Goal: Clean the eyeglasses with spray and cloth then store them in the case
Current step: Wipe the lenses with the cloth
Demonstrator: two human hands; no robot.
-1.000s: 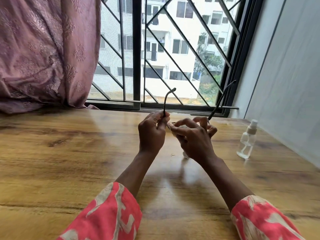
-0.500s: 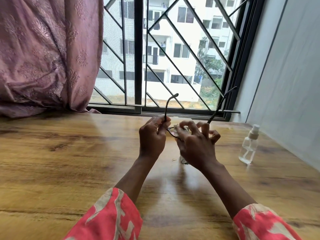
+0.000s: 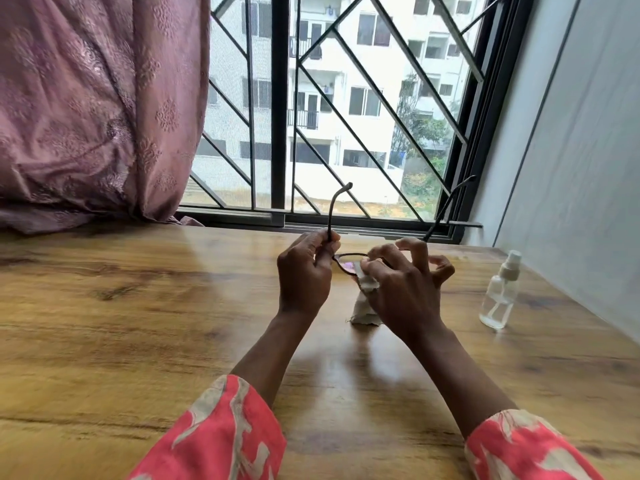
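Hands meet at the centre of the frame over a glossy wood-grain table (image 3: 138, 323), working on a pair of dark, thin-framed eyeglasses (image 3: 348, 263) held just above the surface. The left hand (image 3: 304, 271) pinches one slim temple arm near its hinge between thumb and curled fingers, so that the arm's hooked tip stands upright against the window. The right hand (image 3: 401, 285) presses a pale, crumpled cloth (image 3: 363, 303) to a lens with thumb and forefinger, its other fingers lifted and loosely bent; the cloth hangs down in a soft fold whose lower edge reaches the tabletop. The second temple arm rises at a slant behind this hand. At the right of the frame, well apart from the hands, a small clear plastic spray bottle (image 3: 498, 296) with a pale nozzle stands upright near a plain grey wall (image 3: 571, 150). Across the top of the frame, a black metal window grille (image 3: 280, 116) of vertical and diagonal bars frames a white apartment block, while a mauve curtain (image 3: 86, 98) with an embossed floral pattern bunches at upper left. Coral-and-cream patterned sleeves (image 3: 225, 438) fill the lower edge.
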